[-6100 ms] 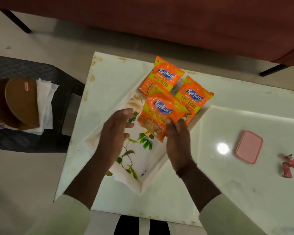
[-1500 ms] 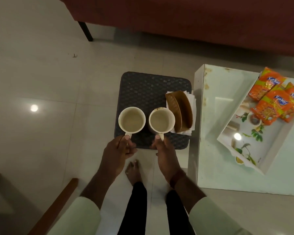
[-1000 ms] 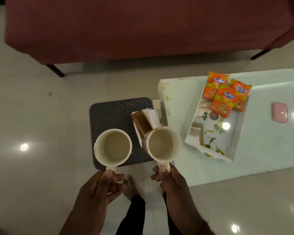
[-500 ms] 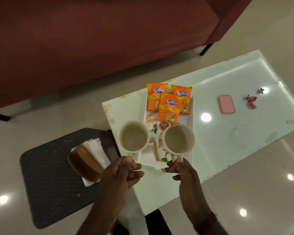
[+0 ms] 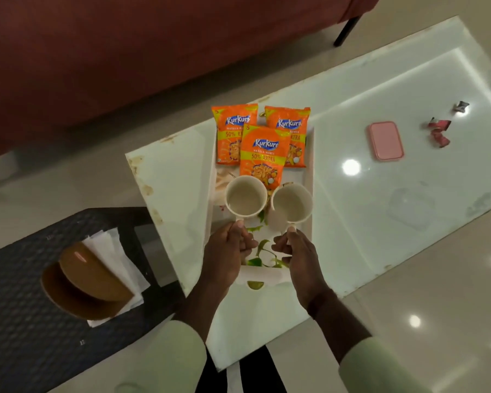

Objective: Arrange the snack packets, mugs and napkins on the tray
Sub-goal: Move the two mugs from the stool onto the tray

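Observation:
A white tray (image 5: 309,177) with a leaf print lies on the glass table (image 5: 380,211). Three orange snack packets (image 5: 262,154) overlap at its far end. My left hand (image 5: 227,256) grips the handle of a cream mug (image 5: 245,199); my right hand (image 5: 298,251) grips the handle of a second cream mug (image 5: 292,205). Both mugs are upright, side by side over the tray's middle, just in front of the packets. White napkins (image 5: 111,251) sit in a brown holder (image 5: 88,282) on the dark stool at left.
The dark woven stool (image 5: 34,321) stands left of the table. A pink lidded box (image 5: 385,140) and crumpled wrappers (image 5: 438,131) lie on the table's right side. A red sofa (image 5: 153,46) runs behind. My legs show below the table's near corner.
I lifted both mugs off the stool and carried them right, over the tray. They now sit lower and closer to the snack packets than half a second ago.

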Motion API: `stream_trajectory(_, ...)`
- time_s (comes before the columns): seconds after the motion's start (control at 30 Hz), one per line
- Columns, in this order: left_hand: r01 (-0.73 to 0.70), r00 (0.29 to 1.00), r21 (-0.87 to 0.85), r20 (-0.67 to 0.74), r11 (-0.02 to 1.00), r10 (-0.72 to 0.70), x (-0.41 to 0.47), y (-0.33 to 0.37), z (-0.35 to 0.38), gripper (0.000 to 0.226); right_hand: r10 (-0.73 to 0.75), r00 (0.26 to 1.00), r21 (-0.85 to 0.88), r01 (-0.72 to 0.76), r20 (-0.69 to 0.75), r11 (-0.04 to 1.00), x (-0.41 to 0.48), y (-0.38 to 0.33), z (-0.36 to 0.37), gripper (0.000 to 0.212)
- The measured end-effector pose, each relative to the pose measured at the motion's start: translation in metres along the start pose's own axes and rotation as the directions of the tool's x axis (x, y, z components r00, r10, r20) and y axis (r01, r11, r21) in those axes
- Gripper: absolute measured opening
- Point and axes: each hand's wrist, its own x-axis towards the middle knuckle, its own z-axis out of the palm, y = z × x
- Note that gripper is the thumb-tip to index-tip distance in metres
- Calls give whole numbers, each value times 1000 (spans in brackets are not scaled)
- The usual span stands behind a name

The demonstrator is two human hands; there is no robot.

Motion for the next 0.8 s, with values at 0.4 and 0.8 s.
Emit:
stream_trajectory(0.4,-29,1000,-41,-4,999,29,21,-19,12,30,1,999,14,-1,54,1000,21,16,9,37)
stream_trajectory(0.8,-195,978,188,-43,963,206,-41,6,-58,25,-88,935,-37,80,-344,996,-32,12,19,48)
